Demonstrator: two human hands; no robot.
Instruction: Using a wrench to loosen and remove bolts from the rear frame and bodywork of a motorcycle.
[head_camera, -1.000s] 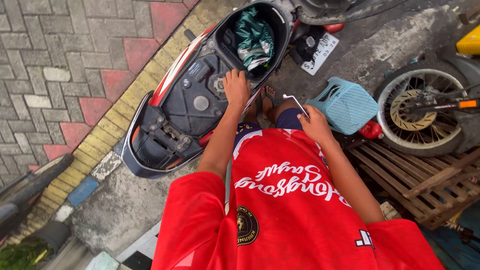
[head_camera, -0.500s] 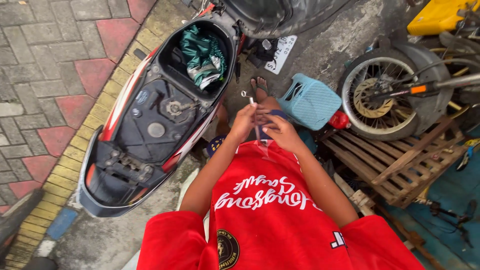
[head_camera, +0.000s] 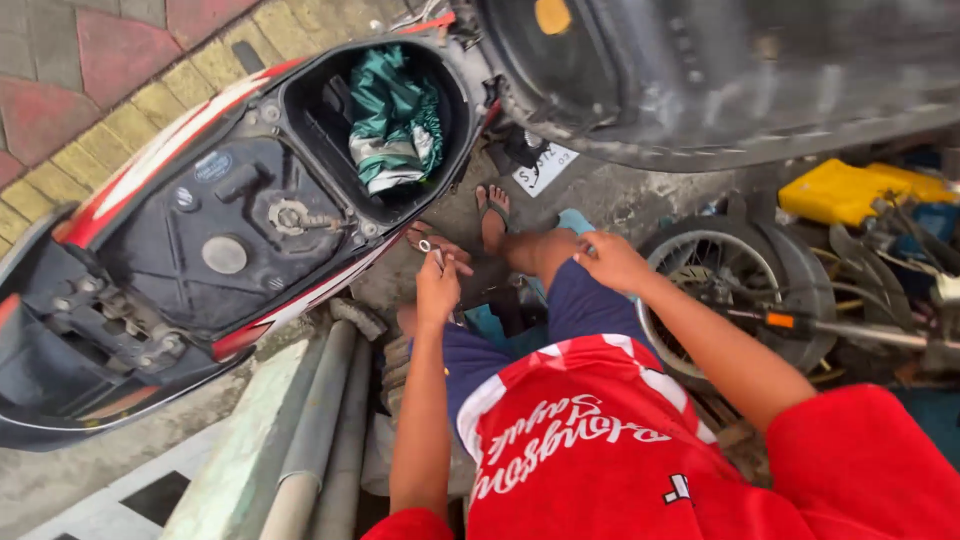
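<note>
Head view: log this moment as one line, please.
left hand: holds small metal tool | right hand: on knee, closure unclear | scooter: seat up, green cloth in compartment | spoked wheel: right

Scooter (head_camera: 200, 250) seen with seat lifted, storage bin exposed.
A small metal tool (head_camera: 432, 250) is gripped in the left hand (head_camera: 438, 290), beside the scooter's side panel. The right hand (head_camera: 610, 262) is rested on the knee. A green cloth (head_camera: 392, 120) is bunched in the bin. A spoked wheel (head_camera: 720, 290) is seen at right.
</note>
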